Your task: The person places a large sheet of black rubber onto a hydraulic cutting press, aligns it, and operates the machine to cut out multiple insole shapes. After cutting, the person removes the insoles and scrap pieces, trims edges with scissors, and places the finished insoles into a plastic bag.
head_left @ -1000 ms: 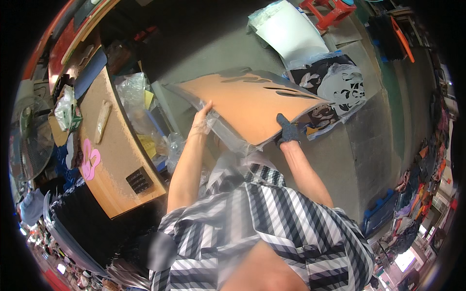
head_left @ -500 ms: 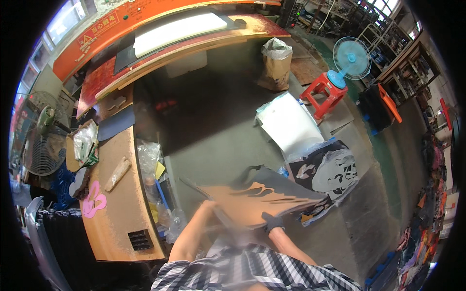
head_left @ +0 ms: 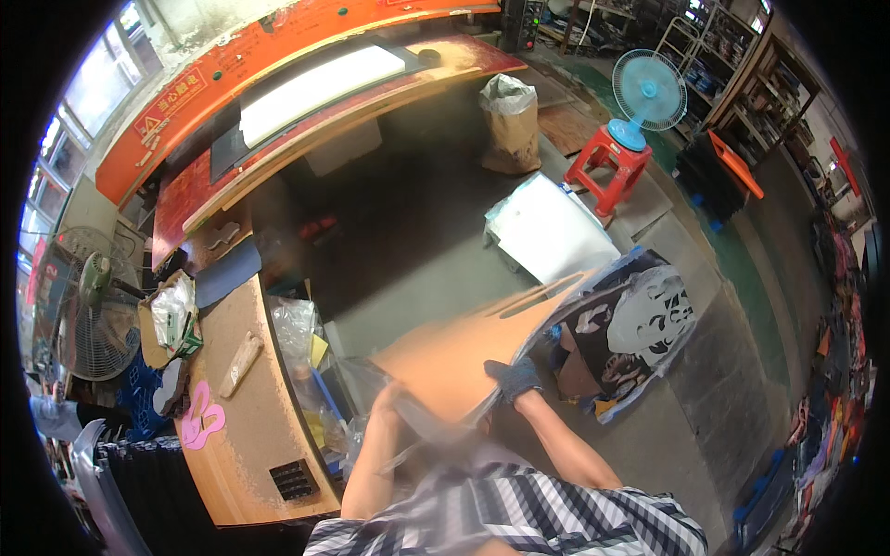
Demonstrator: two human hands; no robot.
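Observation:
A large flexible tan-orange sheet (head_left: 450, 357) stretches in front of me, with long cut-out slots near its far right end. My left hand (head_left: 389, 398), bare and slightly blurred, is closed on the sheet's near left edge; its fingertips are partly hidden. My right hand (head_left: 515, 379), in a dark grey glove, grips the near right edge. Thin translucent film (head_left: 431, 428) hangs at the near edge between my hands and over my shirt. Just right of the sheet lies a black-and-grey patterned piece with cut shapes (head_left: 649, 320).
A white stack (head_left: 552, 227) stands beyond the sheet. Behind it are a red stool (head_left: 607, 171) with a blue fan (head_left: 649, 90) and a lined paper sack (head_left: 512, 125). A wooden table (head_left: 246, 422) runs along my left; an orange machine (head_left: 176, 111) stands at the back.
The sheet has turned and spread toward the far right; its dark grey part no longer shows, and more of the orange face does. My right hand has risen slightly. The view has shifted.

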